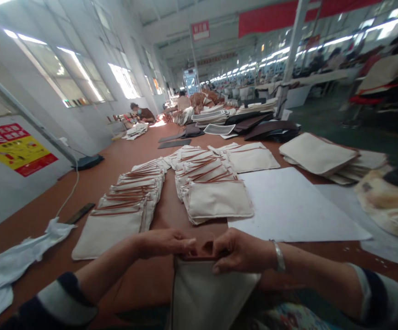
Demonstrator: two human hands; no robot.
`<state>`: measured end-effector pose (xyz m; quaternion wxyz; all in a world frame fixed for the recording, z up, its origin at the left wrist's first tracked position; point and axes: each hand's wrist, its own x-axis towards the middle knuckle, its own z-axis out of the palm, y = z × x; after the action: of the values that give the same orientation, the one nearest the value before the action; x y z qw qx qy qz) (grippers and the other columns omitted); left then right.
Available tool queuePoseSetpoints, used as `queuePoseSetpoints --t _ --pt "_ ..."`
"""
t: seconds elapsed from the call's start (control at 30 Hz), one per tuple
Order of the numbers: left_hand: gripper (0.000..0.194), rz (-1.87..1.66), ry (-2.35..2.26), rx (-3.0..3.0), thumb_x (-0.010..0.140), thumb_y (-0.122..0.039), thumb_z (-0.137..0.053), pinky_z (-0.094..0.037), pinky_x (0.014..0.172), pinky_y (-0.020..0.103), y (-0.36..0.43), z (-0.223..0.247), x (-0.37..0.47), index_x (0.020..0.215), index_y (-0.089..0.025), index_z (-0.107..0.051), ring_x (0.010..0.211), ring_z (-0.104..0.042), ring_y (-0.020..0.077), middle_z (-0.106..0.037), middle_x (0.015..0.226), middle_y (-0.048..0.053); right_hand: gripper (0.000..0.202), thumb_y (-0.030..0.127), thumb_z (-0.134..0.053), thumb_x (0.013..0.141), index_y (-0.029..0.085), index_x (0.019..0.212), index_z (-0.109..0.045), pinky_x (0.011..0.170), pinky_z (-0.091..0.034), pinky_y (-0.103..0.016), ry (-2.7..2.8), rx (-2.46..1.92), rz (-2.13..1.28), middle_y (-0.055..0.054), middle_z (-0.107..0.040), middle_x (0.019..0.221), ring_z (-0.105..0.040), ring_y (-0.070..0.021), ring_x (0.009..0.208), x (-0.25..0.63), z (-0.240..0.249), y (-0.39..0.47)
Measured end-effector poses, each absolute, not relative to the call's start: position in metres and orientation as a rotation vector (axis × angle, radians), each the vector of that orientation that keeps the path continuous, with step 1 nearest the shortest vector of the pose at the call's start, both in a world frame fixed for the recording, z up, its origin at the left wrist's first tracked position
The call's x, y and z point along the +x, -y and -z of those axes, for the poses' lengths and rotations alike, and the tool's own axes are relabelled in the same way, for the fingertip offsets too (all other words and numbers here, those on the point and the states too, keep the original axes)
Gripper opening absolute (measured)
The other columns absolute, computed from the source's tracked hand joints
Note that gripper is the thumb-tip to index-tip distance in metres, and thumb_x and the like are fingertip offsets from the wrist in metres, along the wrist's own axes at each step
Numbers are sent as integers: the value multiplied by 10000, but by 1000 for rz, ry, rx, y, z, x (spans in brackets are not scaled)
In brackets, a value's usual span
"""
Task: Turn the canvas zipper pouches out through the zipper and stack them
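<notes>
Cream pouch (209,295), long axis unclear, points edge (200,258) forward, gripped by left hand (164,243) and right hand (243,251).

1. Cream flat pouch with a reddish-brown top band (212,288), nearest the camera: matt, smooth-looking cloth
2. Stacked cream rectangular pouches with brown edging (219,199): matt cloth, slightly rumpled at the edges
3. Broad reddish-brown surface (133,284): smooth, faintly sheeny
4. Large white angular sheet (298,206): smooth, matt paper
5. Crumpled white cloth (27,256): soft, wrinkled, matt
6. Silver band bracelet (279,256): shiny metal

Windows (123,81) glare at left — foreground dim, edges stretched, blurry.
</notes>
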<state>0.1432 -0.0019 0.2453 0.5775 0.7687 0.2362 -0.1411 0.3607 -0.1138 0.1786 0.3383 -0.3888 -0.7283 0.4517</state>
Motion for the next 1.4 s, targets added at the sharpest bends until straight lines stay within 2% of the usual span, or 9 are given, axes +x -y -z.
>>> queuePoseSetpoints --t 0.17,0.3,0.4,0.47,0.53,0.6,0.83,1.03,1.4 --pt "577 222 -525 1636 664 -663 -769 -395 661 213 7 -225 128 880 -136 -681 689 -496 127 -596 766 -1 436 524 -710 827 97 753 -659 640 -439 -227 1878 -962 -1142 -16 -593 736 -532 -126 694 397 -190 113" --pt "477 30 -500 1580 736 -513 -794 -381 687 211 29 -245 136 994 -134 -660 733 -493 121 -596 833 4 355 440 -731 835 107 739 -657 709 -454 -272 1914 -1007 -1013 -48 -607 791 -549 -151 755 422 -206 113" --pt "373 -54 -533 1564 721 -369 -840 -339 631 205 45 -259 147 917 -108 -660 705 -456 115 -567 767 -8 191 280 -742 821 126 729 -677 815 -446 -315 1978 -1039 -902 -74 -634 861 -560 -180 845 424 -221 120" --pt "347 -66 -553 1525 685 -326 -865 -305 588 205 53 -259 157 835 -109 -638 668 -422 105 -537 715 -26 118 211 -717 822 136 912 -707 921 -431 -345 1991 -1026 -853 -108 -638 1056 -564 -209 991 416 -235 130" --pt "330 -72 -514 1461 672 -288 -870 -298 578 204 59 -256 168 801 -115 -620 660 -410 99 -535 719 -27 318 220 -674 856 157 1166 -642 970 -432 -348 1969 -1003 -892 -115 -597 1207 -553 -218 1096 405 -250 141" --pt "302 -78 -440 1408 686 -256 -857 -309 591 203 61 -253 176 815 -114 -624 671 -412 98 -541 743 -20 385 244 -624 889 169 1261 -564 941 -458 -335 1935 -1017 -954 -98 -604 1187 -571 -211 1073 396 -258 150" --pt "321 -70 -425 1360 637 -218 -890 -328 585 180 64 -254 187 817 -122 -642 662 -436 90 -560 725 -26 175 295 -565 925 136 982 -611 700 -454 -255 1783 -1062 -1151 -53 -635 922 -560 -159 791 394 -233 156" --pt "216 -78 -498 1351 737 -267 -821 -367 597 184 73 -258 197 841 -117 -705 651 -479 91 -582 721 -15 214 321 -486 978 134 979 -590 709 -446 -254 1784 -1036 -1089 -62 -630 934 -561 -156 803 399 -221 160" --pt "297 -18 -566 1527 819 -376 -710 -394 671 246 65 -252 201 847 -82 -750 676 -495 135 -628 718 38 239 282 -402 971 135 908 -579 672 -431 -247 1833 -1173 -949 -49 -605 860 -532 -144 743 403 -224 164"
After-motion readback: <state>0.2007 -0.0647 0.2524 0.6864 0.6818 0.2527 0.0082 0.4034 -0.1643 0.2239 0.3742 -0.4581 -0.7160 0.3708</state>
